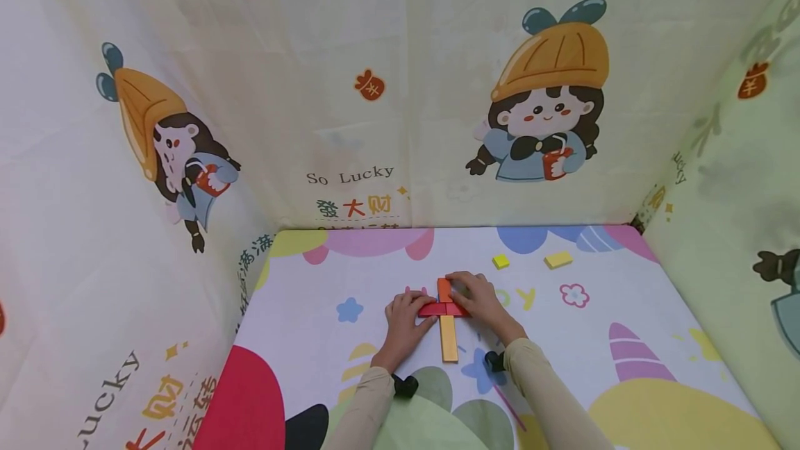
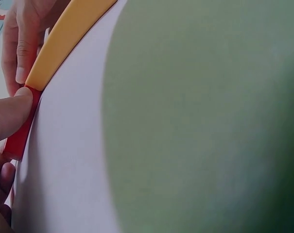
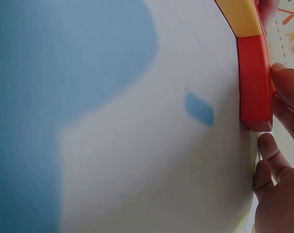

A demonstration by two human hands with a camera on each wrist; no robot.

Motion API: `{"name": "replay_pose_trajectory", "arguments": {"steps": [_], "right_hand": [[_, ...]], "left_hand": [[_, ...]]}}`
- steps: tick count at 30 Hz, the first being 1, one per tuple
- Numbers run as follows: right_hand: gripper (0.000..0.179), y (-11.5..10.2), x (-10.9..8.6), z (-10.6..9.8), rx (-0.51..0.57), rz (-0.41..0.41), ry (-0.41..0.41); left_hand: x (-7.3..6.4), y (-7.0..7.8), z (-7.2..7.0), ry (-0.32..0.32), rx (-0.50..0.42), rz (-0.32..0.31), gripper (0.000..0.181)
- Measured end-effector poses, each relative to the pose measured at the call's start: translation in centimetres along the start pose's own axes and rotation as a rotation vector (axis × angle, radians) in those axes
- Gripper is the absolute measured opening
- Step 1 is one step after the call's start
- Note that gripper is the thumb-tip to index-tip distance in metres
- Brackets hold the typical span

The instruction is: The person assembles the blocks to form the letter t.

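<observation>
Four-armed layout of toy blocks lies flat on the mat: a long yellow block (image 1: 448, 340) toward me, an orange block (image 1: 444, 289) on the far side, a left red block (image 1: 431, 310) and a right red block (image 3: 255, 82) meeting between them. My left hand (image 1: 405, 321) pinches the left red block, its thumb (image 2: 18, 104) pressed on the near side by the yellow block's end. Beyond the right red block, my right hand (image 1: 484, 302) holds the orange block, index finger at its far end and thumb along its right side. Its lower fingers curl beside the right red block's end.
Farther back on the mat lie a small bright yellow block (image 1: 501, 262) and a pale yellow oblong block (image 1: 558, 260). Printed cloth walls (image 1: 437, 123) enclose the mat at the back and both sides. Black wrist cameras (image 1: 405, 386) sit under both wrists, close above the mat.
</observation>
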State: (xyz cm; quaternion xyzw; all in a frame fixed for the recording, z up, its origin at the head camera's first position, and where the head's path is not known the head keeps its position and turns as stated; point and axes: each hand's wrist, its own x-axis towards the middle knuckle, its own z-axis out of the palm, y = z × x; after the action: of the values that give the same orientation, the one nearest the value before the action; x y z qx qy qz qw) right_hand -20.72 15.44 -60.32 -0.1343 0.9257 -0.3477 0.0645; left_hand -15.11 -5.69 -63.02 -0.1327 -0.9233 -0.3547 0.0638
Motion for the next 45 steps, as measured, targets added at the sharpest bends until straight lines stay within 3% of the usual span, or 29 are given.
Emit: {"name": "replay_pose_trajectory", "arguments": {"steps": [45], "right_hand": [[0.048, 0.49, -0.14, 0.90, 0.022, 0.017, 0.050]], "left_hand": [[-0.12, 0.11, 0.20, 0.001, 0.027, -0.009, 0.039]]}}
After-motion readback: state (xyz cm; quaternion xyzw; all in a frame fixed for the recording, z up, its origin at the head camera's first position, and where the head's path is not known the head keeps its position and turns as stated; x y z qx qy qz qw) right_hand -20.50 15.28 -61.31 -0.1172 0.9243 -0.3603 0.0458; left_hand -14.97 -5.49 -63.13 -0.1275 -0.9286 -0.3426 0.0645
